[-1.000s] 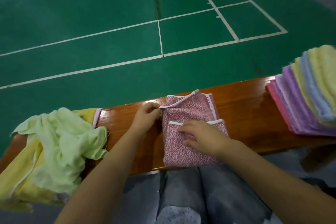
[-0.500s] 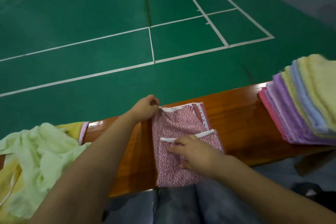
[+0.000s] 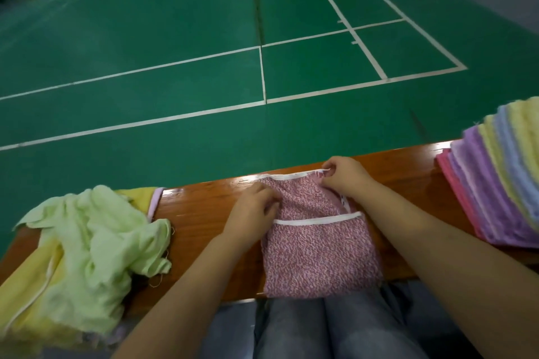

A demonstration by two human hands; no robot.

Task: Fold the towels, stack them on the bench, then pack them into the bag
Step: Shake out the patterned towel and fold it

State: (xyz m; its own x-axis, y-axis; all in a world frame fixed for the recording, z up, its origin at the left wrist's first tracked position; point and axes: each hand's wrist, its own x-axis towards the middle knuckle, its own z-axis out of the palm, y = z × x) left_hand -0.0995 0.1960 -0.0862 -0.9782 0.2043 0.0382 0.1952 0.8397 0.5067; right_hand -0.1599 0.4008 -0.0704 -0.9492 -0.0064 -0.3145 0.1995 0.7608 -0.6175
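Observation:
A pink patterned towel (image 3: 318, 256) with white trim lies partly folded on the wooden bench (image 3: 204, 213), its near part hanging over the front edge. My right hand (image 3: 345, 175) pinches the towel's far right corner at the white edge. At the towel's left edge, my left hand (image 3: 252, 213) has its curled fingers on the cloth. A stack of folded towels (image 3: 501, 178) in pink, purple, yellow and blue stands at the bench's right end. No bag is in view.
A crumpled light green towel (image 3: 96, 242) lies on yellow towels (image 3: 26, 285) at the bench's left end. Beyond the bench stretches a green court floor with white lines (image 3: 262, 76). My knees in grey jeans (image 3: 320, 329) are under the bench's front edge.
My right hand left the middle of the pink towel and moved to its far right corner. My left hand came off the far left corner and down to the left edge. The far edge now lies spread flat.

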